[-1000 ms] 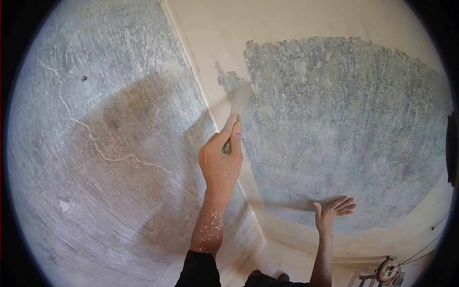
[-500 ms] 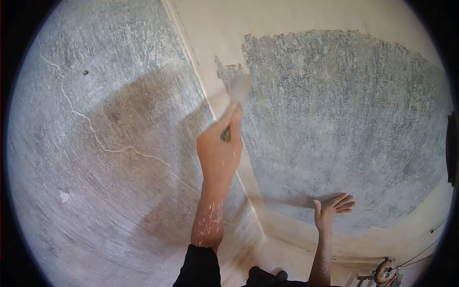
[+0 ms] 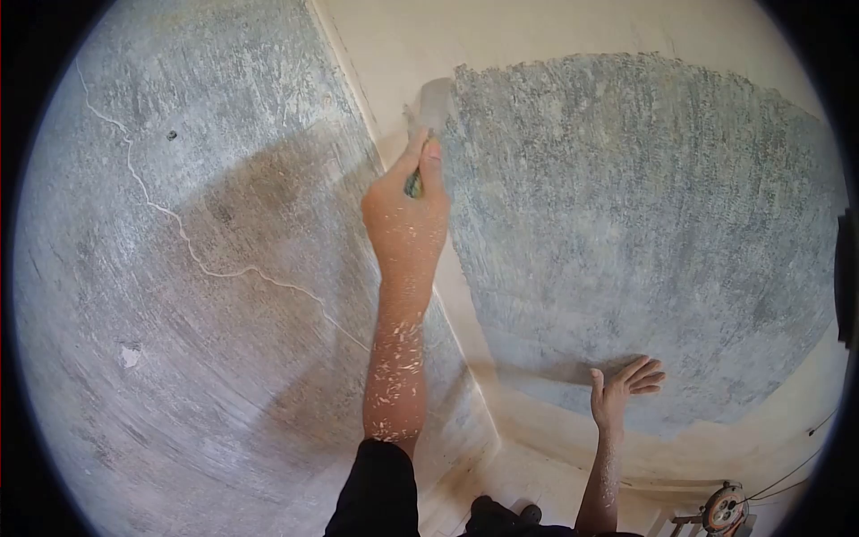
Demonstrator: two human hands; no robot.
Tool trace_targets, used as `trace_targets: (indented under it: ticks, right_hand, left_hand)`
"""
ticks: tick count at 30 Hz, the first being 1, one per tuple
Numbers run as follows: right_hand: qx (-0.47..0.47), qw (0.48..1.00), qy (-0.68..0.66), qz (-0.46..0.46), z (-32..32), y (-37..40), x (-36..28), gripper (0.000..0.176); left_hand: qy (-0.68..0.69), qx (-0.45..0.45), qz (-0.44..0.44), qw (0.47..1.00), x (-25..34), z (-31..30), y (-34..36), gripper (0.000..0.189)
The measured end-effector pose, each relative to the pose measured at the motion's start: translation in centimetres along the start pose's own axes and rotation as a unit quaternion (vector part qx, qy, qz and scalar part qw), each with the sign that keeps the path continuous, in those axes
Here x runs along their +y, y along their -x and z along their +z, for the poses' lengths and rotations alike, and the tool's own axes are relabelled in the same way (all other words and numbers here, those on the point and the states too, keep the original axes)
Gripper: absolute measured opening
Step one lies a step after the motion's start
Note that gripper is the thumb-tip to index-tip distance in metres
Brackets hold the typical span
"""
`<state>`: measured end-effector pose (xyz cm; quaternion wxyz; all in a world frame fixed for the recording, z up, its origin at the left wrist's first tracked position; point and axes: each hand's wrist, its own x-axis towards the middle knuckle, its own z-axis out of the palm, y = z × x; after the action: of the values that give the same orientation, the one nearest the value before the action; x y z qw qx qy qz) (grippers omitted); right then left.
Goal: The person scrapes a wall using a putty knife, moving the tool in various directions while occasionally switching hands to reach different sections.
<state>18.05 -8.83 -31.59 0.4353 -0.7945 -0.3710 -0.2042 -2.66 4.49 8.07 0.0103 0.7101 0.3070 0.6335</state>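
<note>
My left hand (image 3: 407,201) is closed around the green handle of a scraper (image 3: 436,100). The broad grey blade points up and lies at the cream coating (image 3: 394,54), beside the left edge of the bared grey patch on the right wall (image 3: 626,215). Pale flakes cling to my left forearm. Lower right, my right hand (image 3: 617,394) has its fingers spread and rests at the lower part of the same wall, holding nothing. Much of the scraper's handle is hidden by my left hand.
The left wall (image 3: 224,358) is mottled grey, with a winding pale crack (image 3: 183,234) and a small dark hole (image 3: 172,136). It meets the right wall at a corner. A cable reel (image 3: 725,508) with cords stands lower right. My dark shoe (image 3: 531,514) shows below.
My left hand has moved upward with the scraper, so the blade now sits higher, near the patch's upper left edge. My right hand stays in nearly the same spot.
</note>
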Motion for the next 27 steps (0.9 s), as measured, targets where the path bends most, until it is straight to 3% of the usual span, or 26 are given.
trace_targets:
  ticks: [3, 6, 9, 15, 21, 27]
  right_hand:
    - [-0.026, 0.999, -0.019, 0.008, -0.4, 0.1, 0.3, 0.106]
    - [-0.015, 1.0, 0.011, -0.021, -0.1, 0.1, 0.8, 0.105]
    - [-0.002, 1.0, 0.014, -0.012, 0.0, 0.0, 0.4, 0.104]
    - [-0.013, 1.0, 0.009, -0.007, 0.0, 0.1, 0.8, 0.103]
    - [-0.009, 1.0, 0.017, -0.012, -0.1, 0.0, 0.6, 0.101]
    - [0.037, 0.998, 0.041, 0.0, 0.3, -0.5, 0.0, 0.099]
  left_hand:
    - [-0.043, -0.069, -0.05, 0.995, 0.3, -1.3, 2.7, 0.032]
    - [-0.019, -0.021, 0.003, 1.0, -0.7, -0.4, 4.1, 0.032]
    - [-0.019, -0.017, -0.025, 0.999, 0.1, -0.9, 2.0, 0.032]
    - [-0.011, -0.081, -0.032, 0.996, -2.7, -2.2, 3.0, 0.034]
    - [0.006, -0.045, -0.028, 0.999, -3.4, -1.7, 2.8, 0.034]
    - [-0.035, -0.073, -0.024, 0.996, -2.8, -3.2, 1.9, 0.032]
